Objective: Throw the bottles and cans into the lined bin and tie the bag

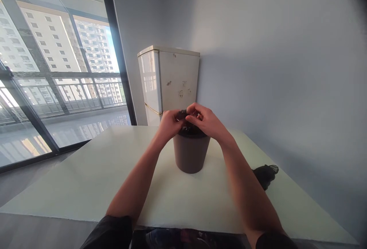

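A brownish-grey trash bin point(191, 155) stands upright on the table, and a black plastic trash bag point(188, 129) lines its mouth. Above the rim, the top of the bag is bunched up between my hands. My left hand point(171, 123) is closed on the bunched plastic from the left side. From the right, my right hand point(208, 122) has thumb and curled fingers pinched at the same bunch, close to the left fingertips. The fingers partly hide the gathered plastic, so its exact shape is unclear.
The pale table point(114, 172) spreads out under the bin. A crumpled black bundle point(265, 176) lies by its right edge, partly behind my right forearm. Behind the table stands an old white refrigerator point(179, 83). Sliding glass doors point(61, 73) are at left, a grey wall point(272, 58) at right.
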A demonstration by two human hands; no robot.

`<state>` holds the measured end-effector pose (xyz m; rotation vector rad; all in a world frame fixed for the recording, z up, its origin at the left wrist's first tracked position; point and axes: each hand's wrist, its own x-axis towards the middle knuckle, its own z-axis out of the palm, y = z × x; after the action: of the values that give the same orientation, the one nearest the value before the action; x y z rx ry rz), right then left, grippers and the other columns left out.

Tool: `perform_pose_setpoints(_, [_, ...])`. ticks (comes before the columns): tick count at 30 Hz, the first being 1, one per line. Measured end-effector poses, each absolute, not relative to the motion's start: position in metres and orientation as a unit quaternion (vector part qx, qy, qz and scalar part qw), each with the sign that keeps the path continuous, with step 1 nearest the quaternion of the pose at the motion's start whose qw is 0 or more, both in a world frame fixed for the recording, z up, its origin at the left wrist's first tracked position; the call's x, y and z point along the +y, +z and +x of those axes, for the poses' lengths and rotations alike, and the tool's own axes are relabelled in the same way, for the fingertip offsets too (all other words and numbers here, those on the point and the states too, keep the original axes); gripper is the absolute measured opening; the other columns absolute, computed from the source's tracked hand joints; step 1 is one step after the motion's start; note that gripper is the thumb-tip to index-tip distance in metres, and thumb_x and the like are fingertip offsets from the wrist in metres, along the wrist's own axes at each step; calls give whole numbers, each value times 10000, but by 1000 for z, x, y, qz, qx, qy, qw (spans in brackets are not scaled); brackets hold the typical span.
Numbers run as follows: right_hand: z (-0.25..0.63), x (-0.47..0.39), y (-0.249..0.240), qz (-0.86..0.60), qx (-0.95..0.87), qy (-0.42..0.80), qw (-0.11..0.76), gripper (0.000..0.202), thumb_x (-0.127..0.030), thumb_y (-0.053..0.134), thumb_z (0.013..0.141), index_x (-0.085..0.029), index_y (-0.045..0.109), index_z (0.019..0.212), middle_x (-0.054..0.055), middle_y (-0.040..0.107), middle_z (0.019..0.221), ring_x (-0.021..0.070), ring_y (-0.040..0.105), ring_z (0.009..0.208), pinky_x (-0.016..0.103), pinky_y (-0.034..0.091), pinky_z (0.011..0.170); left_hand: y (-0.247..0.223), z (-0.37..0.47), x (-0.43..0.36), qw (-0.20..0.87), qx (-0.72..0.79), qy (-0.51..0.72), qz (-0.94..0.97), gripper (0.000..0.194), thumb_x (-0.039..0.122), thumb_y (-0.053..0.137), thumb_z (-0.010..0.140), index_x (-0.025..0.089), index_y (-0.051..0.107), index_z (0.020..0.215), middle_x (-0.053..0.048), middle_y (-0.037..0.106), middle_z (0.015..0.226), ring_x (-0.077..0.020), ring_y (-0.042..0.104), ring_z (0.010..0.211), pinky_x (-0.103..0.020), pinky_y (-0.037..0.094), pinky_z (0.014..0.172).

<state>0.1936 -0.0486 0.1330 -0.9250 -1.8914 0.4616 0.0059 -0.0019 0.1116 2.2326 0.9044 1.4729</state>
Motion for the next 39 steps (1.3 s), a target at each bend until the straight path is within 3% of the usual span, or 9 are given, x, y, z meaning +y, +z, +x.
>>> perform_pose_setpoints(3, [197, -43, 128, -426, -772, 136, 451, 401, -464, 821, 835, -274, 644, 1140, -34, 584, 817, 160, 514, 714, 296, 391, 657, 113, 8, -5, 176, 318, 550, 752, 117, 237, 719, 830, 192, 721, 722, -12, 710, 710, -188, 656, 699, -307, 501, 646])
perform_pose_setpoints(6, [193, -35, 121, -468, -793, 113, 373, 228, -444, 724, 904, -226, 669, 867, 3, 640, 749, 182, 562, 693, 312, 379, 623, 113, 11, -8, 183, 297, 565, 748, 85, 236, 719, 841, 198, 742, 769, -25, 740, 780, -208, 700, 765, -325, 560, 705])
perform_pose_setpoints(8, [190, -30, 117, -483, -784, 131, 367, 322, -402, 627, 957, -208, 609, 701, 33, 665, 689, 197, 598, 656, 323, 399, 611, 114, 13, -11, 187, 275, 571, 751, 63, 225, 704, 853, 200, 747, 813, -29, 740, 823, -209, 712, 806, -330, 584, 746])
perform_pose_setpoints(15, [189, -15, 116, -484, -661, 189, 542, 373, -463, 669, 942, -225, 613, 660, 69, 676, 621, 252, 655, 554, 376, 493, 600, 121, 7, -23, 95, 315, 617, 715, 325, 289, 695, 949, 260, 638, 1268, -97, 641, 1349, -210, 672, 1106, -352, 563, 918])
perform_pose_setpoints(20, [192, -18, 118, -453, -694, 221, 514, 514, -637, 653, 949, -225, 607, 646, 67, 654, 603, 240, 634, 542, 388, 505, 622, 110, 6, -4, 89, 380, 554, 735, 180, 256, 478, 1061, 230, 629, 1154, -111, 704, 1223, -255, 669, 1125, -442, 525, 1011])
perform_pose_setpoints(23, [189, -24, 118, -454, -719, 195, 489, 495, -599, 653, 958, -225, 571, 644, 56, 643, 608, 223, 607, 565, 369, 484, 620, 105, 4, 9, 72, 420, 505, 750, 263, 230, 408, 1062, 227, 669, 1096, -113, 741, 1151, -289, 671, 1150, -478, 505, 1057])
perform_pose_setpoints(28, [184, -23, 118, -483, -716, 75, 498, 425, -518, 626, 976, -216, 582, 681, 69, 652, 662, 258, 632, 696, 375, 471, 684, 111, -8, 17, 96, 474, 470, 739, 371, 128, 436, 963, 184, 725, 1189, -141, 748, 1305, -317, 656, 1302, -470, 485, 1147])
perform_pose_setpoints(34, [192, -22, 118, -473, -613, 69, 629, 537, -659, 579, 990, -215, 608, 689, 58, 639, 582, 268, 671, 617, 394, 560, 668, 123, -23, 10, 112, 508, 404, 753, 441, 151, 403, 948, 128, 751, 1217, -164, 729, 1378, -322, 623, 1369, -444, 460, 1182])
perform_pose_setpoints(39, [185, -31, 128, -322, -473, 77, 816, 476, -632, 662, 963, -165, 722, 1037, 109, 799, 1039, 314, 780, 1039, 439, 657, 905, 126, -32, 6, 85, 507, 343, 786, 382, 166, 368, 931, 159, 723, 790, -172, 775, 1001, -297, 711, 1065, -398, 525, 998])
